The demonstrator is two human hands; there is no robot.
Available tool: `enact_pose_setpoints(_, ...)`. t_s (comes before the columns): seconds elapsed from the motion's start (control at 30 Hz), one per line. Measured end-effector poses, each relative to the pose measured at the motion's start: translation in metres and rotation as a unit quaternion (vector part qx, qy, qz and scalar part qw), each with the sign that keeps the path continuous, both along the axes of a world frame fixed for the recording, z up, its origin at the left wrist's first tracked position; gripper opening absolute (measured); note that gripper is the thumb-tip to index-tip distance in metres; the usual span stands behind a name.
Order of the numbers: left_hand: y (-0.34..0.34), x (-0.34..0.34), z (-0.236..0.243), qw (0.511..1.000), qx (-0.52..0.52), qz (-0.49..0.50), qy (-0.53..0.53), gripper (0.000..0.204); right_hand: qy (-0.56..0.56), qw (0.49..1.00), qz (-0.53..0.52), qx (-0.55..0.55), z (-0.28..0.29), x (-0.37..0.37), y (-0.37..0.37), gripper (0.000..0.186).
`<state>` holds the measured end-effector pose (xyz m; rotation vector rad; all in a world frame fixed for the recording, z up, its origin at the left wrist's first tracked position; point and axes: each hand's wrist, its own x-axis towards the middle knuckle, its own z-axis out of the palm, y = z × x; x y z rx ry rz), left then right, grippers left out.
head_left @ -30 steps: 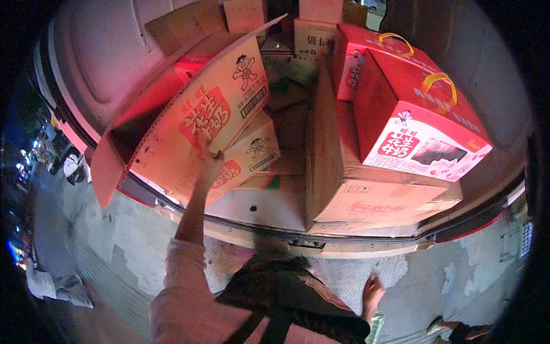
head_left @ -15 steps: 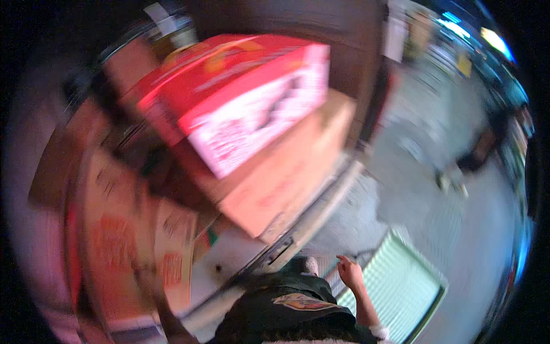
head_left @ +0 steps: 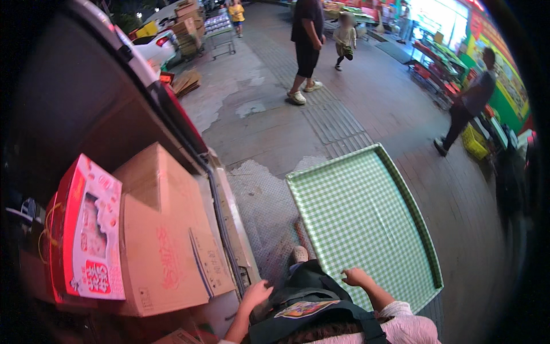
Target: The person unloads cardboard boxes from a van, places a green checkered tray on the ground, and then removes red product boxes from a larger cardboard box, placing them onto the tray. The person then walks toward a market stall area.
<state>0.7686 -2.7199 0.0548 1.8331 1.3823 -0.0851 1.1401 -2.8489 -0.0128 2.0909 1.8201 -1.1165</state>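
Left hand point(head_left: 256, 293), open and empty, rests at the car boot's sill, just right of a brown cardboard box point(head_left: 166, 235). Right hand point(head_left: 356, 277), fingers spread, hovers over the green checked tray point(head_left: 366, 218), whose long axis runs away from the person.

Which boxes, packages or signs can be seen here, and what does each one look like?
Gift box: far left, red and pink, flat.
Cardboard carton: beside it, plain brown.
Stacked cartons: top, on a distant cart, brown.
Shop signs: far right, bright red and green.
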Motion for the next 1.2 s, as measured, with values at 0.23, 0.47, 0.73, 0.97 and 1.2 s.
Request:
enact_pose_setpoints(0.23, 0.102, 0.165, -0.002, 0.971, -0.043, -0.235, -0.018, 0.039, 0.054, 0.986, -0.152, -0.035, -0.09, 0.016, -0.055, 0.041)
enact_pose_setpoints(0.47, 0.19, 0.255, -0.049, 0.848, 0.018, -0.481, 0.221, 0.029, 0.144, 0.949, -0.271, 0.077, -0.09, 0.034, 0.054, 0.04)
enact_pose_setpoints(0.73, 0.26, 0.248, -0.037, 0.914, 0.043, -0.369, 0.163, 0.028, 0.166, 0.927, -0.304, 0.145, -0.088, 0.078, 0.207, 0.034)
enact_pose_setpoints(0.97, 0.392, 0.162, -0.053, 0.944, 0.063, -0.284, 0.158, 0.026, 0.151, 0.907, -0.352, 0.176, -0.093, 0.062, 0.335, 0.034)
enact_pose_setpoints(1.2, 0.514, 0.081, -0.079, 0.965, 0.119, -0.223, 0.063, 0.028, 0.103, 0.916, -0.386, 0.036, -0.126, -0.012, 0.412, 0.039)
